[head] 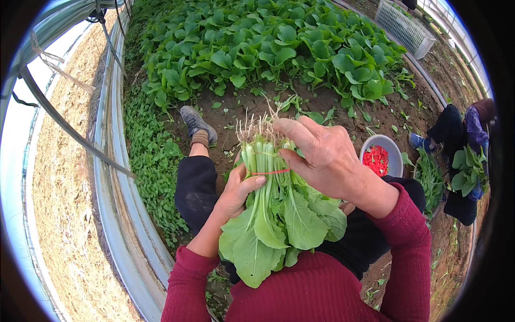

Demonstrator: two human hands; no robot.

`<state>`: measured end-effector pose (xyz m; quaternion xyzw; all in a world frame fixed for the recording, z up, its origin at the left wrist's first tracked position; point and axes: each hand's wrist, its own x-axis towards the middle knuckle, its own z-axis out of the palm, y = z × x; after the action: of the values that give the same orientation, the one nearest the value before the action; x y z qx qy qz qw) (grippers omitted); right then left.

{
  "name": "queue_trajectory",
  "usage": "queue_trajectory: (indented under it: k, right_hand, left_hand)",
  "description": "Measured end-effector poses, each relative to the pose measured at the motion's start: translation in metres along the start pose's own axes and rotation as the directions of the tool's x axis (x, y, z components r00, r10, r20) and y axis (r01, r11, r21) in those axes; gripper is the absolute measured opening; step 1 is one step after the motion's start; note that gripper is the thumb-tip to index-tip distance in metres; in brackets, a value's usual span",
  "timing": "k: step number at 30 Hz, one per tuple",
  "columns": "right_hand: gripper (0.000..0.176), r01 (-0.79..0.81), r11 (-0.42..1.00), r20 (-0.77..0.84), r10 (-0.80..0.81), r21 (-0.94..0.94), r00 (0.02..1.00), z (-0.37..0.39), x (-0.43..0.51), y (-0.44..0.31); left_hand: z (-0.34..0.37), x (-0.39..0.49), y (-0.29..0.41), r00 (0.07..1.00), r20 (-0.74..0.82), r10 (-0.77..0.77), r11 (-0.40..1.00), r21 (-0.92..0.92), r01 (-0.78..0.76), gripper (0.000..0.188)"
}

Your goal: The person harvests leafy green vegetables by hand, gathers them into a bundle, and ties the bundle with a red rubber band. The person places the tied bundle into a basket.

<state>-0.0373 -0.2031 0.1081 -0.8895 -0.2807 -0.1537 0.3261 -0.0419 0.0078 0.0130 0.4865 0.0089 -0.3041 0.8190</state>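
Observation:
My left hand [241,187] grips a bunch of leafy greens [265,225] from the left side, its thumb lying across the pale stems. The bunch is upside down in my lap, with its thin roots [257,126] pointing away from me and broad leaves hanging towards my body. A red band [270,172] goes around the stems near my left thumb. At the right side of the root end, my right hand [322,155] has its thumb and index finger apart. Its other fingertips are hidden behind the hand.
A bowl [395,155] with many small red pieces stands at my right knee. Beyond my feet grows a bed of greens [261,44]. Another person's gloved hand [476,189] holds greens at right. A plastic crate [406,30] sits far right; plastic sheeting [132,225] edges the left.

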Motion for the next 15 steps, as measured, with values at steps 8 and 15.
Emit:
queue_trajectory:
  k: [8,15]
  right_hand:
    - [0.011,-0.067,0.984,-0.076,0.080,0.164,0.994,0.020,-0.004,0.017]
    - [0.024,-0.263,0.895,-0.038,0.296,0.360,0.955,0.026,-0.001,0.031]
  left_hand:
    - [0.006,0.005,0.006,0.998,0.018,0.063,0.988,0.142,-0.065,0.062]
    - [0.005,0.011,-0.006,0.998,-0.023,0.055,0.990,0.129,-0.052,0.065]
